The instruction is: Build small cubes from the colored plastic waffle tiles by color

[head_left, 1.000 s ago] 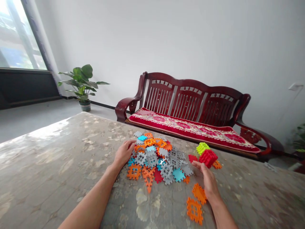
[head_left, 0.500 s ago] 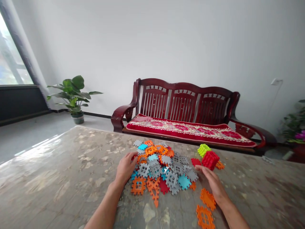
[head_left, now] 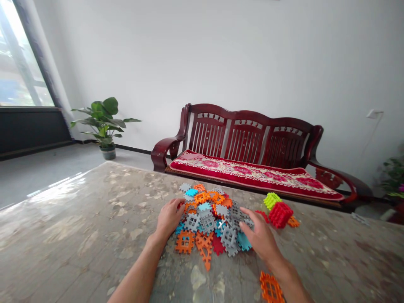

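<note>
Right hand had shifted from beside red plastic tile-built cube onto 4 o'clock edge of pile of flat grey, orange and blue plastic interlocking tiles. Hand lay released, fingers spread over grey tiles. Cube sat untouched on marbled counter, at hand's 2 o'clock. Left hand stayed at pile's 9 o'clock edge, fingers curled; grasp could not be told.
</note>
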`<state>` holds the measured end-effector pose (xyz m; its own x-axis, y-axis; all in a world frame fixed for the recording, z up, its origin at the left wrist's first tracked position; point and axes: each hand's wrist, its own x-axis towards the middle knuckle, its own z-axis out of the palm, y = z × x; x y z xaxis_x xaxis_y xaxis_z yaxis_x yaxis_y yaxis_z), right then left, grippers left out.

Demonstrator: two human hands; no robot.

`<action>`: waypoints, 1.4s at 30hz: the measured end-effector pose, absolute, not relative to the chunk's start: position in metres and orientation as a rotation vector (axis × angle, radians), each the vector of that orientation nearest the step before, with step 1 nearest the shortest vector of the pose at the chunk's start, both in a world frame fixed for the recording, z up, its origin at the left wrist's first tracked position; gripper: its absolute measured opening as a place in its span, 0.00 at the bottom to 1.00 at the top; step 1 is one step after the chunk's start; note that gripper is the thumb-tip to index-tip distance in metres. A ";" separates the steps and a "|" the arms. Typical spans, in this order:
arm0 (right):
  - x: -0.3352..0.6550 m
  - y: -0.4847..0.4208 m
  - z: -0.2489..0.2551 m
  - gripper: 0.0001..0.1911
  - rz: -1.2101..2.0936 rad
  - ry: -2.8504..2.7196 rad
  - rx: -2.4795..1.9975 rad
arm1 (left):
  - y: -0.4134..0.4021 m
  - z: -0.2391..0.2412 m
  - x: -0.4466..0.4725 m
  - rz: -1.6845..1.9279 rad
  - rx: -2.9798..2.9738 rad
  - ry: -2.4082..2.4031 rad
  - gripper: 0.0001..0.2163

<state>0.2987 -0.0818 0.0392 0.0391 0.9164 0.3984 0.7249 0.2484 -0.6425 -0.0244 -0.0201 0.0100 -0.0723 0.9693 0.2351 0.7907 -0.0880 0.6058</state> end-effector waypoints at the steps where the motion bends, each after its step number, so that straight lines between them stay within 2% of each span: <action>1: 0.287 -0.077 0.046 0.24 0.294 -1.791 -1.518 | -0.020 0.010 -0.025 0.902 1.933 1.901 0.16; 9: 0.225 -0.039 0.069 0.29 0.138 -2.270 -1.532 | -0.020 0.009 -0.026 0.880 1.949 1.889 0.15; 15: 0.231 -0.040 0.053 0.24 0.109 -2.257 -1.593 | -0.021 0.012 -0.025 0.878 1.946 1.904 0.16; 20: 0.260 -0.052 0.045 0.18 0.357 -1.865 -1.653 | -0.022 0.013 -0.025 0.862 1.964 1.901 0.15; 23: 0.277 -0.055 0.040 0.20 0.577 -1.630 -1.605 | -0.022 0.014 -0.025 0.854 1.969 1.904 0.16; 27: 0.290 -0.058 0.036 0.23 0.714 -1.640 -1.490 | -0.023 0.017 -0.024 0.843 1.969 1.908 0.15; 29: 0.291 -0.059 0.038 0.22 0.623 -1.695 -1.589 | -0.024 0.017 -0.023 0.844 1.965 1.910 0.15; 33: 0.276 -0.061 0.049 0.17 0.205 -1.861 -1.756 | -0.024 0.017 -0.024 0.834 1.965 1.909 0.15; 37: 0.249 -0.056 0.052 0.15 0.070 -2.116 -1.776 | -0.023 0.015 -0.025 0.845 1.975 1.892 0.15; 42: 0.228 -0.048 0.037 0.17 -0.070 -2.181 -1.763 | -0.022 0.015 -0.026 0.828 1.956 1.893 0.16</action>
<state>0.2284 -0.0479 0.0371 -0.1761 0.9416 0.2871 0.9580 0.2310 -0.1701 -0.0256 -0.0221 0.0147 -0.0315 0.9799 0.1971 0.8096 -0.0906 0.5799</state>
